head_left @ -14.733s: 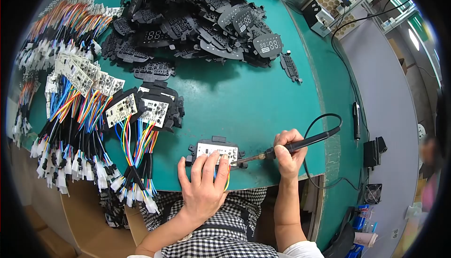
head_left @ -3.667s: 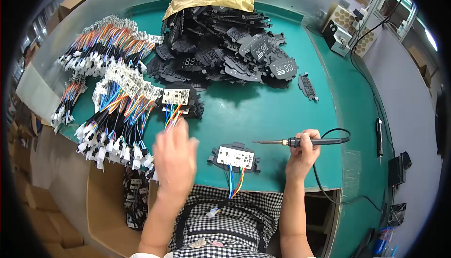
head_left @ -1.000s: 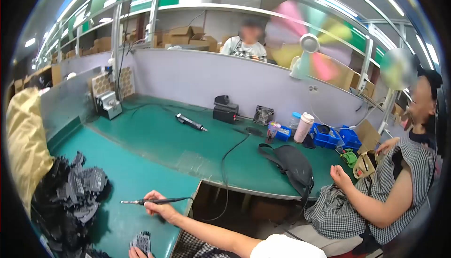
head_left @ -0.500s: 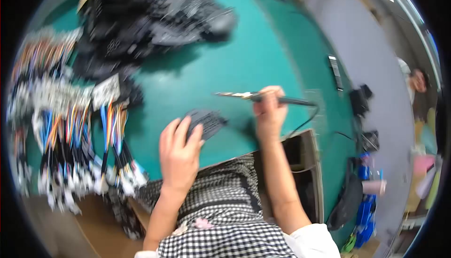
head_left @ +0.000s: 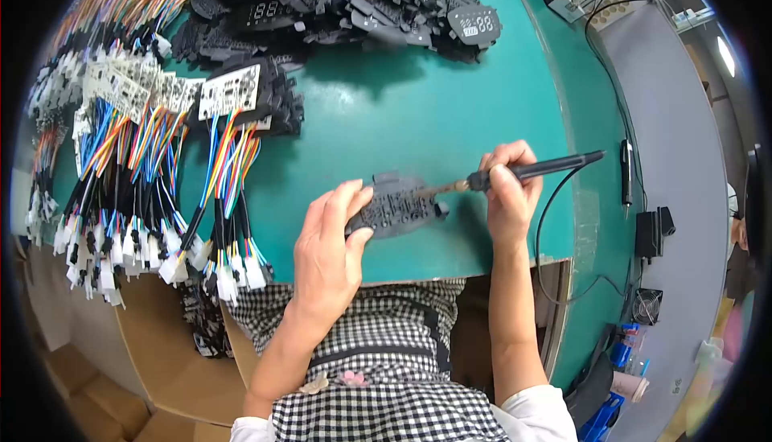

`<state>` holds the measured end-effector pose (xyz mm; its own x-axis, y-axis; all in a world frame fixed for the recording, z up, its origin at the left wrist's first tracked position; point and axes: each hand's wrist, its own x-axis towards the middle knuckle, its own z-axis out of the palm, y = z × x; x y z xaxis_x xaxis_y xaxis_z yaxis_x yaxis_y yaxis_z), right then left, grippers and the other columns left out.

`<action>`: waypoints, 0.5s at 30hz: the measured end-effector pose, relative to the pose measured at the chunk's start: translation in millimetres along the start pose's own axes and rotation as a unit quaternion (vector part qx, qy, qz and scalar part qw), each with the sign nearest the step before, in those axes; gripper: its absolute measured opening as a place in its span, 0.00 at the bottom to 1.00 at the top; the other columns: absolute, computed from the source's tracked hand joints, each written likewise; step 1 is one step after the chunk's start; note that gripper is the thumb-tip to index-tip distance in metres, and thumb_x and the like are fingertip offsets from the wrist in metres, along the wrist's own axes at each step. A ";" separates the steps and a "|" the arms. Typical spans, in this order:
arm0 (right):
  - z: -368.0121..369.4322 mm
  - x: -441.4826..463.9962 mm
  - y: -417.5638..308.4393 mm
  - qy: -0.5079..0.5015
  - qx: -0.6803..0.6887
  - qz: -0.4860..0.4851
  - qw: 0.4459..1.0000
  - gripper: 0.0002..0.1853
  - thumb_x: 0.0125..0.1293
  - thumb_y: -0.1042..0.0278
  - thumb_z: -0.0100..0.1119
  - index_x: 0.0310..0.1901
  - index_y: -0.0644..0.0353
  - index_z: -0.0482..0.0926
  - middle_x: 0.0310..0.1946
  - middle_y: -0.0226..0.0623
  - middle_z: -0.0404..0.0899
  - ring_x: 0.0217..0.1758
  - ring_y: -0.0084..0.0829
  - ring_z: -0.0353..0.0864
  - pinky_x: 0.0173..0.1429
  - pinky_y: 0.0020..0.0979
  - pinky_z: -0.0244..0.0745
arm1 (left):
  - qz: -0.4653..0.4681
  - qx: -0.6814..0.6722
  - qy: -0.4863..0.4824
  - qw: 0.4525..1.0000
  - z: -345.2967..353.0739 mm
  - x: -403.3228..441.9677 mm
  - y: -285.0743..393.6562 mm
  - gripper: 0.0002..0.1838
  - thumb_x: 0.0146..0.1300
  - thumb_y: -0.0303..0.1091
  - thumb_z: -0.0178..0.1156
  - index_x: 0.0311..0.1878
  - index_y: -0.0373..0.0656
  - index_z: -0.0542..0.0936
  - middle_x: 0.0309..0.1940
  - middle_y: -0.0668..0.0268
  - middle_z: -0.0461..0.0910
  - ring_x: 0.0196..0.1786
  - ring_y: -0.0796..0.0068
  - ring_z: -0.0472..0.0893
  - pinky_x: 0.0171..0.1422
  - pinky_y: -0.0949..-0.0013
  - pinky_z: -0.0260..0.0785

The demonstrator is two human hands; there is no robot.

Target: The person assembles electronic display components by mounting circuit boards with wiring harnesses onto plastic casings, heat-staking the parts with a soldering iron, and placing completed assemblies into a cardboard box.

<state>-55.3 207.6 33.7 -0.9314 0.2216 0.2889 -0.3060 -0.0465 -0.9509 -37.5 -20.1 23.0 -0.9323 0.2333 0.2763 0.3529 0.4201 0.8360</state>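
A black plastic display panel (head_left: 400, 210) with rows of small raised features lies on the green table in front of me. My left hand (head_left: 326, 253) grips its left edge between thumb and fingers. My right hand (head_left: 513, 197) is closed around the black handle of a soldering iron (head_left: 555, 167), whose cable loops down to the right. The iron's brownish metal tip points left and reaches over the panel's upper right part; whether it touches cannot be made out.
Circuit boards (head_left: 229, 92) with coloured wires and white connectors (head_left: 229, 281) crowd the left side. A heap of black display panels (head_left: 322, 8) stands at the back. On the right are a black adapter (head_left: 650, 233), a small fan (head_left: 646, 307) and a pink cup (head_left: 629, 386). Another person (head_left: 737, 231) shows at far right.
My right hand has brought the soldering iron's tip down to the panel. My left hand holds the panel, which now lies more level. The view has shifted and is sharper.
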 end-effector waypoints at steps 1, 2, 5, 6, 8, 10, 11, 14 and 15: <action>-1.2 -0.6 1.3 -0.001 -0.011 0.016 1.000 0.07 0.53 0.72 0.57 0.30 0.60 0.69 0.24 0.27 0.68 0.26 0.15 0.63 0.31 0.19 0.58 | -0.004 -0.005 -0.005 1.000 -1.3 1.1 0.2 0.25 0.52 0.19 0.57 0.56 0.36 0.67 0.48 0.58 0.79 0.54 0.59 0.74 0.61 0.63 0.62; -1.0 -0.9 0.8 -0.003 -0.021 0.031 0.999 0.07 0.53 0.71 0.57 0.30 0.60 0.68 0.24 0.27 0.68 0.26 0.16 0.63 0.32 0.20 0.58 | 0.014 0.009 -0.004 1.000 -2.1 2.7 -0.8 0.25 0.53 0.18 0.56 0.56 0.36 0.67 0.48 0.57 0.79 0.55 0.58 0.74 0.61 0.63 0.62; 1.5 -1.4 1.8 -0.002 0.017 0.017 1.000 0.08 0.53 0.70 0.58 0.30 0.59 0.69 0.24 0.25 0.68 0.26 0.16 0.63 0.31 0.19 0.58 | 0.031 0.013 -0.015 0.999 -4.6 2.8 1.9 0.26 0.52 0.18 0.55 0.57 0.36 0.67 0.48 0.56 0.77 0.55 0.56 0.72 0.61 0.61 0.61; 1.8 -0.5 0.9 0.007 0.021 0.014 1.000 0.08 0.53 0.70 0.58 0.29 0.59 0.69 0.24 0.25 0.67 0.26 0.16 0.63 0.30 0.19 0.58 | 0.052 0.010 -0.016 0.998 -5.1 2.4 2.6 0.26 0.52 0.18 0.55 0.57 0.36 0.67 0.48 0.56 0.77 0.55 0.56 0.72 0.61 0.61 0.61; -0.5 0.4 -0.1 0.037 0.042 0.038 0.998 0.07 0.53 0.69 0.58 0.29 0.58 0.70 0.23 0.25 0.67 0.26 0.15 0.64 0.30 0.19 0.59 | 0.045 0.040 -0.005 0.998 -3.1 1.4 2.8 0.27 0.50 0.20 0.56 0.57 0.36 0.67 0.49 0.55 0.75 0.54 0.56 0.72 0.62 0.61 0.60; -2.9 1.7 0.8 0.080 0.023 0.037 0.996 0.06 0.54 0.68 0.57 0.29 0.58 0.70 0.24 0.24 0.67 0.27 0.16 0.64 0.31 0.19 0.60 | 0.016 0.033 -0.007 0.999 -2.4 2.8 10.4 0.28 0.48 0.21 0.58 0.57 0.37 0.67 0.49 0.56 0.75 0.56 0.55 0.69 0.62 0.58 0.60; -2.1 4.5 0.4 0.112 -0.032 0.001 0.993 0.06 0.55 0.68 0.57 0.30 0.58 0.71 0.24 0.24 0.67 0.28 0.16 0.64 0.33 0.20 0.61 | 0.032 0.060 0.001 0.998 -1.0 1.3 10.1 0.29 0.48 0.22 0.57 0.58 0.37 0.67 0.50 0.55 0.75 0.55 0.56 0.70 0.62 0.60 0.60; -9.3 7.2 9.3 0.134 0.061 -0.007 0.989 0.06 0.57 0.65 0.57 0.30 0.54 0.71 0.24 0.22 0.65 0.27 0.18 0.62 0.33 0.22 0.60 | 0.128 0.134 0.017 0.983 2.8 2.0 8.2 0.21 0.58 0.36 0.60 0.52 0.34 0.74 0.53 0.49 0.72 0.56 0.50 0.70 0.61 0.55 0.61; -16.4 12.7 20.4 0.132 0.003 -0.037 0.991 0.07 0.58 0.63 0.57 0.31 0.53 0.70 0.22 0.19 0.64 0.25 0.15 0.61 0.30 0.20 0.58 | 0.180 0.162 0.021 0.970 0.9 3.2 7.3 0.25 0.55 0.37 0.64 0.54 0.35 0.73 0.50 0.50 0.75 0.53 0.53 0.73 0.59 0.57 0.64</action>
<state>-70.1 225.5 16.2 -0.8229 0.4715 0.3171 -0.3729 -0.0271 -0.9275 -37.9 -15.5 29.6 -0.7442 0.3836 0.5468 0.6562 0.5728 0.4912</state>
